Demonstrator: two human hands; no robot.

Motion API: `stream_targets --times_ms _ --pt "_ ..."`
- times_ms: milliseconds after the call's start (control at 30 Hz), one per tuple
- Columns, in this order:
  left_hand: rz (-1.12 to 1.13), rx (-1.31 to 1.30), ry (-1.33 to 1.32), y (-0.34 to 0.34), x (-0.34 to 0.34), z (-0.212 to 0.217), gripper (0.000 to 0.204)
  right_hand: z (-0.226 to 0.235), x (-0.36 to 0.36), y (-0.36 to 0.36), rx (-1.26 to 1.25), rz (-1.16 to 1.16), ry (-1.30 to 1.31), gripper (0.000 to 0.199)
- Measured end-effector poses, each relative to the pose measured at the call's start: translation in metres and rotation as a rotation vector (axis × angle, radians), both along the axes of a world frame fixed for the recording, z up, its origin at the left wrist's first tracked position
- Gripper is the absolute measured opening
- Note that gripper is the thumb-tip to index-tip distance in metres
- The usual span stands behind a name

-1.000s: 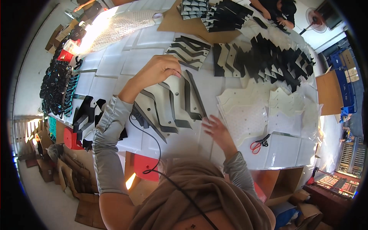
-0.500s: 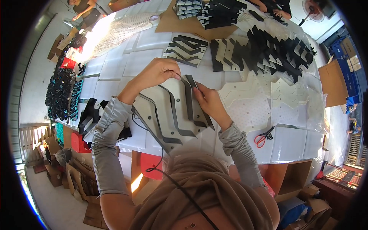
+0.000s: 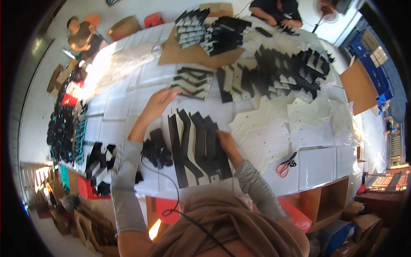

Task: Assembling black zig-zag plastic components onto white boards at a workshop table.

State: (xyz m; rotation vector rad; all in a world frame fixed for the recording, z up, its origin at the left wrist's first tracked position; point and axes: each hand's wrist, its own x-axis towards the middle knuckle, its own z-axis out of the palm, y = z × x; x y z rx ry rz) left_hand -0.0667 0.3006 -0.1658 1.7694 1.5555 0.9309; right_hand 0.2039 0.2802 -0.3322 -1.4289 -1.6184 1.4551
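Observation:
A zigzag-edged panel of black and off-white strips (image 3: 188,147) is in front of me, just above the table's near side. Around its right edge my right hand (image 3: 230,147) is closed, partly hidden by the panel. My left hand (image 3: 158,103) is off that panel, fingers stretched out toward the lower left corner of a smaller black-and-white strip panel (image 3: 192,83); whether the fingertips touch it, I cannot tell. Left of the held panel lies a bunch of black pieces (image 3: 157,147), with a dark cord passing by it.
Off-white perforated sheets (image 3: 265,132) and red-handled scissors (image 3: 286,164) lie at right. Black-and-white strips (image 3: 291,70) spread behind them. Stacked strips rest on brown cardboard (image 3: 171,53). Dark and teal pieces (image 3: 64,132) heap at left. Two other people are at the far side.
My left hand has let go of the held panel and moved away to the left and farther off. The panel has turned more upright, showing more black. The whole view has shifted.

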Motion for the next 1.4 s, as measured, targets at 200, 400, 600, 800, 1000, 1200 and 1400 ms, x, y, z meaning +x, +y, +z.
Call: stream_targets --times_ms 200,400,600,800,1000,1200,1400 --pt "0.377 0.123 -0.179 -0.07 0.021 -0.011 0.038 -0.018 0.002 0.013 -0.034 -0.114 0.353 0.046" --pt "0.501 -0.006 -0.582 -0.114 0.05 -0.036 0.055 0.029 0.003 0.058 0.44 -0.113 0.157 0.041" --pt "0.442 -0.033 -0.69 -0.135 0.077 -0.025 0.061 0.033 -0.014 0.072 0.364 -0.113 0.209 0.03" --pt "0.14 -0.338 -1.67 -0.145 0.068 -0.034 0.068 0.043 -0.021 0.069 0.41 -0.09 0.143 0.029" --pt "0.335 -0.368 -1.617 -0.143 0.057 -0.036 0.071 0.054 -0.036 0.071 0.512 -0.056 0.015 0.029" --pt "0.495 -0.112 -1.063 -0.119 0.04 -0.01 0.055 0.094 -0.035 0.057 0.563 -0.074 -0.037 0.031" --pt "0.557 0.089 -0.496 -0.069 0.01 0.037 0.047 0.129 -0.03 0.037 0.663 -0.097 0.013 0.036"
